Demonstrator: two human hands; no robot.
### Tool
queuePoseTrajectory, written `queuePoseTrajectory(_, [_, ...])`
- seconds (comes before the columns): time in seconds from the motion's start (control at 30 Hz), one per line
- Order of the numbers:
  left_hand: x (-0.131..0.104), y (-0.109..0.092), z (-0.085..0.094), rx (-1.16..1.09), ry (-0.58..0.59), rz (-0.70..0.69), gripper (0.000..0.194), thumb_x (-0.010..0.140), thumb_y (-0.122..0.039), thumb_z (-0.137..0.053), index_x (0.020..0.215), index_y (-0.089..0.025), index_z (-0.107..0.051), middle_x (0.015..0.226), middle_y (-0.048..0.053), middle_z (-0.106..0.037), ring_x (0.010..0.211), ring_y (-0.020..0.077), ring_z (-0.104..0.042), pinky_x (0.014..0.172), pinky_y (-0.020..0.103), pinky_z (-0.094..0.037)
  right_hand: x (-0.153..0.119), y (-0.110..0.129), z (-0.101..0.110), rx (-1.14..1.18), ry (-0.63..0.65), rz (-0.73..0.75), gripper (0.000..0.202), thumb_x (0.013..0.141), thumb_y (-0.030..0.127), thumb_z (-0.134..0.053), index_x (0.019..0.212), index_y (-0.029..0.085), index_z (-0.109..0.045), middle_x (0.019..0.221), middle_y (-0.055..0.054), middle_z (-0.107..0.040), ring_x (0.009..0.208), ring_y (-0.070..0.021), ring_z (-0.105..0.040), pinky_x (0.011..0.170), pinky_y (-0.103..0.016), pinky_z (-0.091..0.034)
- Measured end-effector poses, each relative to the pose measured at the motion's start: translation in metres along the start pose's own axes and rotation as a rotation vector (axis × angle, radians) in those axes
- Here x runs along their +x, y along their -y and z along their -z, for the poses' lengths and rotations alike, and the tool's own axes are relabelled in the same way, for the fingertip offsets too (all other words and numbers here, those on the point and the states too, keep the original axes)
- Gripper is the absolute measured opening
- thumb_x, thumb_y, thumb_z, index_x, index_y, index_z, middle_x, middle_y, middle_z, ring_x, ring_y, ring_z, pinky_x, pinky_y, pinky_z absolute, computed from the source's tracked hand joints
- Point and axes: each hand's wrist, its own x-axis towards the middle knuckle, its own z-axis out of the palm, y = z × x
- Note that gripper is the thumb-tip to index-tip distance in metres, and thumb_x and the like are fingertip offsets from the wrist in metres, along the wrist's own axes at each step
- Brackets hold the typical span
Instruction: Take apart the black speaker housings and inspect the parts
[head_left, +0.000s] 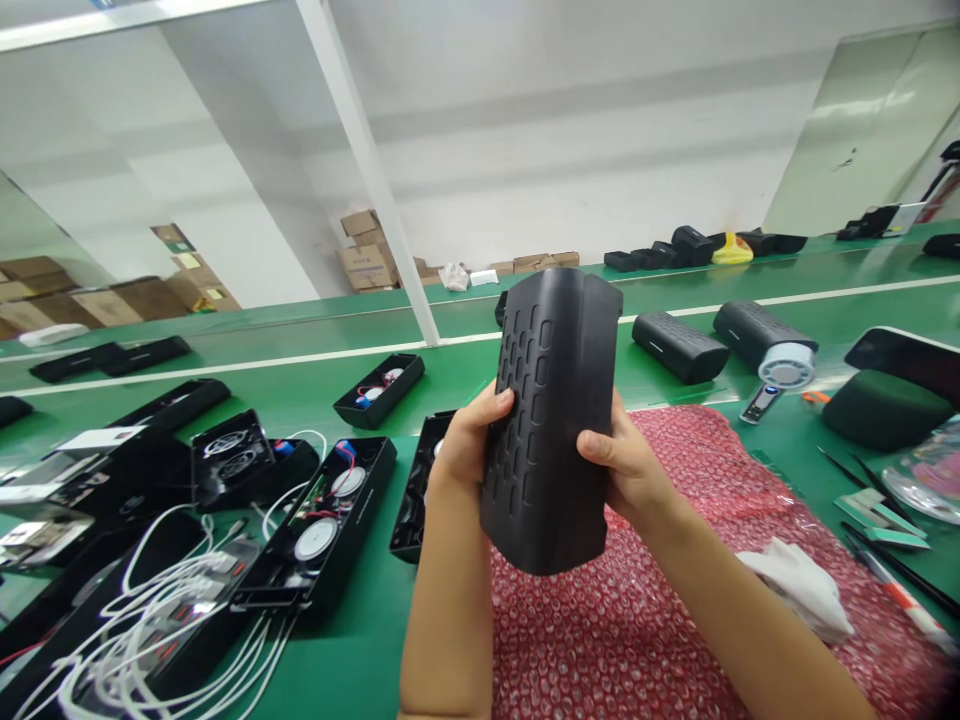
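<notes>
Between my two hands I hold up a black plastic case [559, 420], tilted on end, with rows of rounded oblong dimples down its left face. My left hand [471, 435] grips its left edge, thumb on the dimpled face. Around the right edge is my right hand [619, 455], with the thumb pressed on the smooth face. The case's far side and most of my fingers are hidden. Under it lies a sheet of red bubble wrap [570, 640]. Left of my left forearm, partly covered, sits an open black housing [412, 500].
Several open housings with wiring, such as one [352, 500], stand left beside tangled white cables [157, 640]. Two dimpled cases, one here [679, 345], lie behind on the right. Nearby are a small handheld fan [784, 370], a white cloth [799, 590] and tweezers [847, 470].
</notes>
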Motion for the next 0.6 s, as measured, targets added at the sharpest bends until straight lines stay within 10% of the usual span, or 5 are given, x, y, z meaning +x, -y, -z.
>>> queuePoseTrajectory(0.6, [0.002,-0.001,0.005,-0.038,0.055,0.007,0.049,0.058,-0.034,-0.083,0.102,-0.015,-0.071,0.097,0.009,-0.077,0.104,0.0376,-0.07,0.092,0.045,-0.059,-0.006,-0.001,-0.008,-0.084,-0.018,0.076,0.085,0.061,0.036,-0.091,0.131,0.034,-0.044,0.127,-0.001,-0.064,0.119,-0.0267,-0.062,0.106,-0.049,-0.05])
